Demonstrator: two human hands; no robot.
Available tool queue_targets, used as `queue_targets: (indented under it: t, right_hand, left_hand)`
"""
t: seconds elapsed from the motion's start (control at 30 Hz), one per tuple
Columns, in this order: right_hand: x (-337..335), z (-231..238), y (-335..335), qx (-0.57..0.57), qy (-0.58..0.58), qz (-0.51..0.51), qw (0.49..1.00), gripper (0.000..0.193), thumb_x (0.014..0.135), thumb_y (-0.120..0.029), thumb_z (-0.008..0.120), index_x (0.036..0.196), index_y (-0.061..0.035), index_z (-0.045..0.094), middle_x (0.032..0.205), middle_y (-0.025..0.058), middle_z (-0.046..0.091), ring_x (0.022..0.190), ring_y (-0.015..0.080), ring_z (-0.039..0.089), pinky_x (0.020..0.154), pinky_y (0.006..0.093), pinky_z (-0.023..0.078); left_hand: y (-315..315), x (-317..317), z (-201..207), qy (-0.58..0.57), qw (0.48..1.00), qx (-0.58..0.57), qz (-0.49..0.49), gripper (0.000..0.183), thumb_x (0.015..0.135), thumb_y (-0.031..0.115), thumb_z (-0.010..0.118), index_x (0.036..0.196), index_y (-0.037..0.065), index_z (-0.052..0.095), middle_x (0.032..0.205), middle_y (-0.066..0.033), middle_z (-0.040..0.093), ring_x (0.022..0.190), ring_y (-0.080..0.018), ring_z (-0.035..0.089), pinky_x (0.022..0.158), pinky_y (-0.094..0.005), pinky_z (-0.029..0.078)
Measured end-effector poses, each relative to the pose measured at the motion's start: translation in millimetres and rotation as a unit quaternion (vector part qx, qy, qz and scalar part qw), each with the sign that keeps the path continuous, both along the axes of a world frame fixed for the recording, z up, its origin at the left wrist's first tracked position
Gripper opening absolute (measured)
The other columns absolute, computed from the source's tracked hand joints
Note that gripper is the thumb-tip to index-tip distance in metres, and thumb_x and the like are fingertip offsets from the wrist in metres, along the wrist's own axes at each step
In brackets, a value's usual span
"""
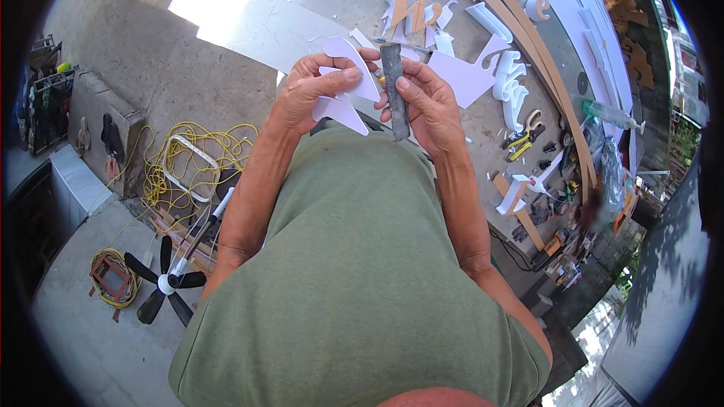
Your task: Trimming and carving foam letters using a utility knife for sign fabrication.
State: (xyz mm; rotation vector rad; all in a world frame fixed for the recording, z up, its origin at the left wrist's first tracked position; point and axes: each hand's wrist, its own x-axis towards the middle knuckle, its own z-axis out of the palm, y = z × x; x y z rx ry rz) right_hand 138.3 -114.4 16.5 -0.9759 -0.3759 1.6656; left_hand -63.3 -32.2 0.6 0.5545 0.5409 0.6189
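Note:
My left hand (303,92) is closed on a flat white cut-out (344,114) with curved lobes, its thumb pressed on the face. In my right hand (434,109) is a worn dark grey flat bar (394,90), like a sanding block, pinched upright between thumb and fingers. The bar stands just right of the cut-out's edge; whether they touch, I cannot tell. Both are held above the near edge of the worktable, in front of my green shirt. Just beyond my right hand lies a larger white sheet (461,79) with a curved cut edge.
White and brown letter shapes (413,13) and a white script piece (511,90) lie on the table. Yellow-handled pliers (520,145) and a glue gun (539,181) are at the right. Long brown strips (547,68) curve past them. Yellow cord (185,162) and a black-bladed fan (164,283) stand left.

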Motion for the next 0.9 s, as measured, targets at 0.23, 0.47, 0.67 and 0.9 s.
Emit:
queue_targets:
  t: [0.23,0.47,0.67,0.9]
  right_hand:
    - [-8,-3,-1,0.004,-0.059,0.012,0.998,0.034,0.094,-0.008,0.066,0.126,0.0014,0.055,0.108,0.0137,0.062,0.087,0.0211,0.067,0.071,0.0319,0.061]
    - [-16,16,0,0.194,-0.583,0.048,0.788,0.055,0.083,-0.003,0.07,0.135,-0.0009,0.052,0.131,0.0152,0.051,0.108,0.0289,0.062,0.089,0.0404,0.055]
    - [-7,9,-5,0.251,-0.64,0.099,0.719,0.057,0.087,-0.004,0.064,0.142,0.0004,0.048,0.137,0.0203,0.053,0.119,0.0354,0.059,0.094,0.0398,0.055]
    - [2,13,-5,0.05,-0.09,-0.022,0.994,0.047,0.097,-0.012,0.06,0.141,0.0024,0.05,0.126,0.0193,0.063,0.098,0.0208,0.067,0.062,0.0293,0.062]
  left_hand:
    - [-1,11,-1,0.063,0.998,0.002,0.028,0.02,0.082,0.01,0.079,0.097,-0.002,0.072,0.104,-0.0156,0.071,0.077,-0.0163,0.069,0.066,-0.0306,0.061]
    - [1,11,-6,0.159,0.986,-0.024,0.033,0.016,0.084,0.006,0.077,0.097,-0.001,0.072,0.089,-0.0121,0.073,0.077,-0.0152,0.071,0.064,-0.0293,0.06]
    - [-4,12,-7,0.145,0.986,-0.077,0.037,0.017,0.084,0.006,0.077,0.098,-0.002,0.072,0.09,-0.0132,0.073,0.074,-0.0165,0.071,0.063,-0.0288,0.06]
    - [-4,9,11,0.134,0.988,-0.064,0.049,0.019,0.085,0.009,0.077,0.099,-0.002,0.071,0.086,-0.0129,0.072,0.069,-0.0162,0.07,0.059,-0.0284,0.059]
